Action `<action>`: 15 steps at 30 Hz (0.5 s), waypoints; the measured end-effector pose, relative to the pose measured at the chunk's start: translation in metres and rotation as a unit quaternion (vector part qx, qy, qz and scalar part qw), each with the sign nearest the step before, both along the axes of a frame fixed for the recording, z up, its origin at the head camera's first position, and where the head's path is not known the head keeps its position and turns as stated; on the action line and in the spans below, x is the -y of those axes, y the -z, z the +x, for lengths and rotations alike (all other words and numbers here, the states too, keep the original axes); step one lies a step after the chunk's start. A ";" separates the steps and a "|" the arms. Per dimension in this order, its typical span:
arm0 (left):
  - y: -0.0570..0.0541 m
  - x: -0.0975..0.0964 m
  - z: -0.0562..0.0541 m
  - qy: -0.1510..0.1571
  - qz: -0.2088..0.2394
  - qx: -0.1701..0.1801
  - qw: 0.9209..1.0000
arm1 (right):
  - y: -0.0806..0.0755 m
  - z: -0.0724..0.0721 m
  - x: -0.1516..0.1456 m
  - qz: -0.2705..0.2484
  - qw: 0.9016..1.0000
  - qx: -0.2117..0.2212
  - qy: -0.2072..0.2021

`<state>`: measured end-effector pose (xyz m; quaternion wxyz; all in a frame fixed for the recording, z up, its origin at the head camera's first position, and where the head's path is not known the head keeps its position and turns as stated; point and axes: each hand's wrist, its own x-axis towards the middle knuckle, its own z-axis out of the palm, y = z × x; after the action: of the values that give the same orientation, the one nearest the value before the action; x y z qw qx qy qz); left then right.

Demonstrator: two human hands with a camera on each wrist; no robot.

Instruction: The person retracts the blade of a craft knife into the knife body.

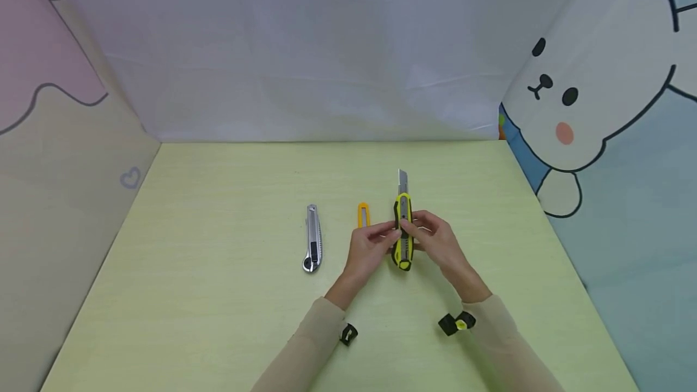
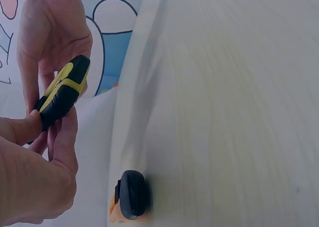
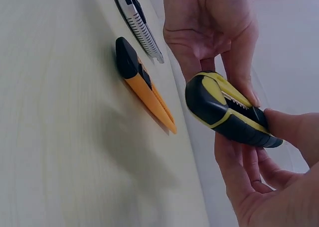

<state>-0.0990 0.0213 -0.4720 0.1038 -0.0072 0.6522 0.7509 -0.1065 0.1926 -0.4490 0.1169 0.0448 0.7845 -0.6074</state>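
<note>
Both hands hold a yellow-and-black utility knife [image 1: 403, 204] above the table, its blade [image 1: 403, 181] sticking out and pointing away from me. My left hand [image 1: 367, 256] grips the handle from the left side. From the other side my right hand [image 1: 443, 247] holds it, fingers behind and thumb on the slider track along the front. In the right wrist view the rounded black butt of the utility knife [image 3: 204, 95] faces the camera. An orange box cutter with a black end [image 3: 149, 97] lies on the table just behind the left hand, which partly hides it in the head view.
A silver box cutter [image 1: 313, 238] lies left of the orange one, upright in the head view. The pale yellow-green table [image 1: 218, 319] ends at a white sheet [image 1: 327, 47] behind, with printed cloth on both sides. Small black devices [image 1: 457, 323] sit at the wrists.
</note>
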 end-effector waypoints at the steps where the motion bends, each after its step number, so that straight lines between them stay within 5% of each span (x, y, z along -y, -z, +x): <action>1: 0.004 -0.001 -0.001 -0.004 0.003 0.002 1.000 | 0.000 0.000 0.000 -0.004 1.000 -0.001 0.000; 15: 0.007 0.001 0.001 -0.025 0.031 0.043 0.998 | 0.001 0.002 0.003 -0.032 0.999 -0.012 -0.020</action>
<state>-0.0980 0.0207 -0.4794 0.1124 -0.0526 0.6235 0.7719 -0.1046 0.1901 -0.4502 0.1214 0.0179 0.7666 -0.6303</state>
